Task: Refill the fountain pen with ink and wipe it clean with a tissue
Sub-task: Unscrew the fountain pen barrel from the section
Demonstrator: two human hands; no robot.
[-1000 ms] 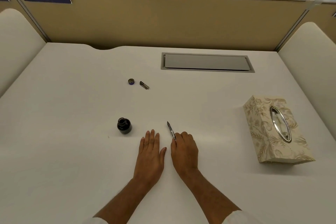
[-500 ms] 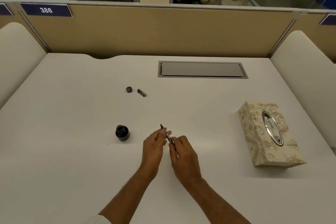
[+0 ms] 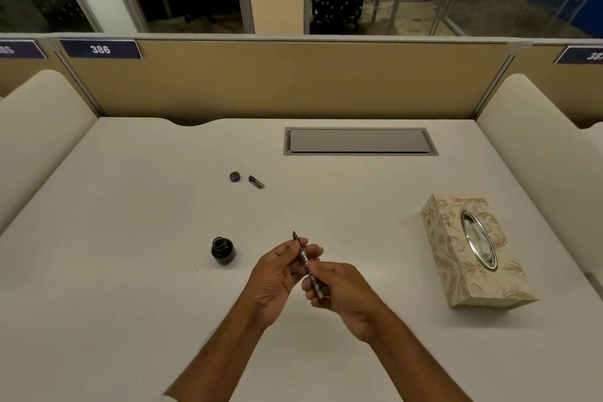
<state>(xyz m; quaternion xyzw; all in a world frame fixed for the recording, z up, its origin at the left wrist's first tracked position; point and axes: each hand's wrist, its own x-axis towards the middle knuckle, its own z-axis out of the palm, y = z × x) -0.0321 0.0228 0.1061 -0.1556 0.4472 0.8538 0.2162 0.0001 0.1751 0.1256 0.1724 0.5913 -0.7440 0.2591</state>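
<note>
Open desk [image 3: 130, 271] lies around the ink bottle [image 3: 223, 251]; bottle cap [image 3: 234, 176] and pen barrel [image 3: 256, 182] sit farther back, tissue box [image 3: 470, 248] blocks the right.

pen [image 3: 308, 268]: I'm seeing shiny metal
ink bottle [image 3: 223, 250]: looking like glossy dark glass
desk [image 3: 130, 238]: showing matt, smooth white

Fountain pen partly hidden by two hands; small parts too tiny to identify.

The fountain pen [image 3: 306, 264] has its middle and rear covered by fingers of the left hand [image 3: 277, 274] and right hand [image 3: 339, 294]. Near the bench's far edge, a small round cap [image 3: 235, 176] and a short dark piece [image 3: 256, 182] are too small to tell. Both forearms are cut off at the bottom edge. A number sign [image 3: 584, 55] at far right is cropped.
</note>
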